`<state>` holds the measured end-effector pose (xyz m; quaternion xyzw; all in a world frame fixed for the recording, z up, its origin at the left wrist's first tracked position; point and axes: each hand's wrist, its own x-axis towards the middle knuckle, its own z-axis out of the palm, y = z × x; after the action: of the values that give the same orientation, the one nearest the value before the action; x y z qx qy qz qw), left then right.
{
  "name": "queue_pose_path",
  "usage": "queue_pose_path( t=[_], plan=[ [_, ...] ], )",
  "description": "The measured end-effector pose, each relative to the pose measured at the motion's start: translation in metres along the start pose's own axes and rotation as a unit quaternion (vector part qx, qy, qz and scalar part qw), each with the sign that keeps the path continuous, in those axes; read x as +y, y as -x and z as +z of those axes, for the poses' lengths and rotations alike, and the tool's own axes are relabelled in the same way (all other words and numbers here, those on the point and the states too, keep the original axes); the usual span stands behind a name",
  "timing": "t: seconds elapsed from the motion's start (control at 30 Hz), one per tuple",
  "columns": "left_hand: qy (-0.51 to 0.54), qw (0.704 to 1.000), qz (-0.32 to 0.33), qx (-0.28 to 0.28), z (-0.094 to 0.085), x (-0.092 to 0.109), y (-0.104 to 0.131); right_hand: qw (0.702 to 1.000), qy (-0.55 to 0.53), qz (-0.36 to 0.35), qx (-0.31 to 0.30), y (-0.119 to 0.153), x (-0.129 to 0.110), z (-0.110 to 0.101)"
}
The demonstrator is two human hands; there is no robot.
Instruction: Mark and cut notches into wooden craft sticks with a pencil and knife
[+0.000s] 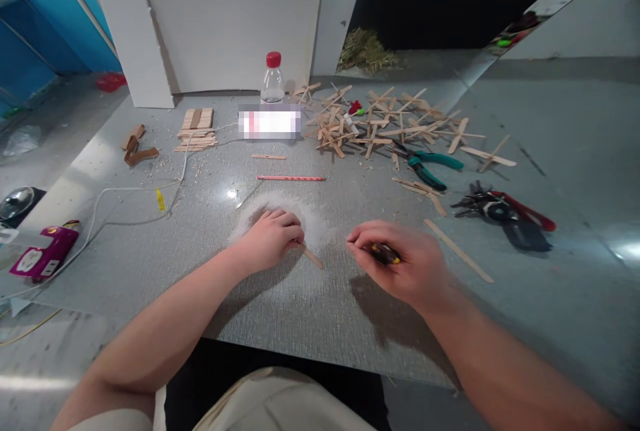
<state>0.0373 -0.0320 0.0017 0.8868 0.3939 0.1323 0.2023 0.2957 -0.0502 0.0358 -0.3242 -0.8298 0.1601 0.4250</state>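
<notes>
My left hand (274, 239) rests low over the table, its fingers closed on a wooden craft stick (313, 258) that points toward the lower right. Beneath and around that hand is a pale whitish patch (320, 221) on the tabletop. My right hand (400, 259) is raised to the right of the stick, apart from it, and wrapped round a tool with a black and yellow handle (384, 254); its tip is hard to make out. Beyond my hands lie a red striped pencil (291, 179) and a short stick piece (269, 157). A longer loose stick (459, 251) lies right of my right hand.
Star-shaped stick assemblies (380, 121) pile up at the back right. Teal-handled pliers (435, 167) and a dark multi-tool (505, 214) lie right. Stacked sticks (197, 127), a red-capped bottle (273, 81), a white cable (140, 189) and a purple box (45, 252) stand back and left.
</notes>
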Motion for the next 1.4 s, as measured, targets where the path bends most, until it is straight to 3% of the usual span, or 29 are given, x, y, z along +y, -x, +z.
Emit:
queue_pose_path(
  t=[0.3,0.6,0.93,1.23,1.4],
  plan=[
    [0.028,1.000,0.006,-0.003,-0.003,0.003,0.000,0.999,-0.037,-0.012,-0.002,0.006,0.003,0.002],
    [0.180,0.984,0.002,-0.006,-0.013,0.008,0.002,0.998,-0.040,-0.050,-0.015,0.009,0.002,-0.001],
    [0.348,0.932,-0.091,0.037,-0.008,0.005,0.003,0.998,-0.026,-0.039,-0.041,0.007,-0.004,-0.004],
    [0.454,0.883,-0.104,0.055,0.002,0.001,0.001,0.998,-0.038,-0.016,-0.045,0.012,0.000,0.001],
    [0.474,0.872,-0.093,0.081,0.002,0.002,0.002,0.998,-0.041,-0.021,-0.051,0.010,-0.001,0.001]
  ],
)
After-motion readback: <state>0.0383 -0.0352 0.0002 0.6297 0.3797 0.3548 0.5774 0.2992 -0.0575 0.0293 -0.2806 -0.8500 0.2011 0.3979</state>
